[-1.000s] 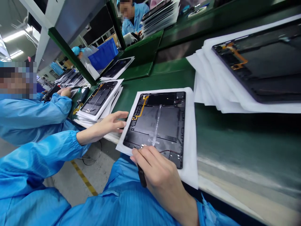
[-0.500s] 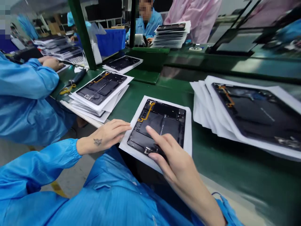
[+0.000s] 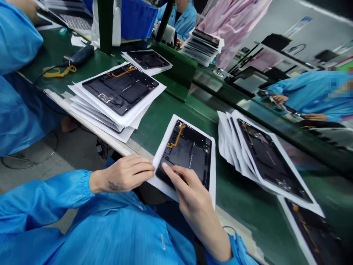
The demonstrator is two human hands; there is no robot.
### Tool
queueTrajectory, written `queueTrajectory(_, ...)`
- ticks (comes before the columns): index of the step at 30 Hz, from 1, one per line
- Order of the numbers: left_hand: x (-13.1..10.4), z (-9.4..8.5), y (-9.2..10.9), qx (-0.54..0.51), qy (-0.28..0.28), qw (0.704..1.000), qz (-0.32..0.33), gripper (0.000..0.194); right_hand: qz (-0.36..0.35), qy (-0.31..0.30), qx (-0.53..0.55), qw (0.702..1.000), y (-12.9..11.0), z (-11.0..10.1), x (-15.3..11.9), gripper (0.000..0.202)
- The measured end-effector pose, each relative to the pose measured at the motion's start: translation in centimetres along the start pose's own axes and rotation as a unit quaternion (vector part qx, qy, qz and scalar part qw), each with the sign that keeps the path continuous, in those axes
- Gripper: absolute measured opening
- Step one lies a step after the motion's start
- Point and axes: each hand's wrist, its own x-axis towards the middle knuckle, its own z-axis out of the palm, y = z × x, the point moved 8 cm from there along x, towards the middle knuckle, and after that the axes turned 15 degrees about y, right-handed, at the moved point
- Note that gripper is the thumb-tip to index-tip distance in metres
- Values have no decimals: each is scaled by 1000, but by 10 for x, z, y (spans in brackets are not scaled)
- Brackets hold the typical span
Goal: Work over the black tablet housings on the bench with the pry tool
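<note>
In front of me an opened tablet housing point(image 3: 190, 147) lies on a white sheet point(image 3: 213, 184), with black battery packs and an orange ribbon cable point(image 3: 176, 137) inside. My left hand point(image 3: 127, 173) has its fingers pressed together at the sheet's left edge, gripping it there; the thumb is hidden. Above the near end of the housing, my right hand point(image 3: 193, 191) stretches out its index finger, whose tip is near the lower left corner. The other fingers bend underneath, and the hand covers that end of the housing. I see no tool in the right hand.
A pile of tablet housings on sheets point(image 3: 120, 88) stands left, another housing point(image 3: 149, 59) behind it. Further housings lie in a fanned pile point(image 3: 271, 158) at right. A dark-handled tool point(image 3: 79, 55) and yellow-handled scissors point(image 3: 59, 71) lie left. Co-workers point(image 3: 311, 92) sit around the green bench.
The view has swung and tilted, showing more of the right side. My right index finger has moved down and left across the housing, and its thumb has gone out of sight. My left fingers are more bent.
</note>
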Motion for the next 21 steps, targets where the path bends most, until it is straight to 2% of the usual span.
queueTrajectory(2, -4, 3, 1, 7, 10, 1000, 6, 21, 11, 3, 20, 1000, 1, 3, -3, 50)
queueTrajectory(7, -10, 6, 0, 1, 37, 999, 7, 24, 51, 66, 48, 995, 6, 3, -4, 36)
queueTrajectory(12, -13, 8, 0, 4, 45, 999, 13, 24, 36, 38, 6, 999, 4, 7, -2, 38)
queueTrajectory(21, -10, 7, 0, 13, 48, 999, 19, 22, 4, 29, -13, 999, -3, 9, -2, 39)
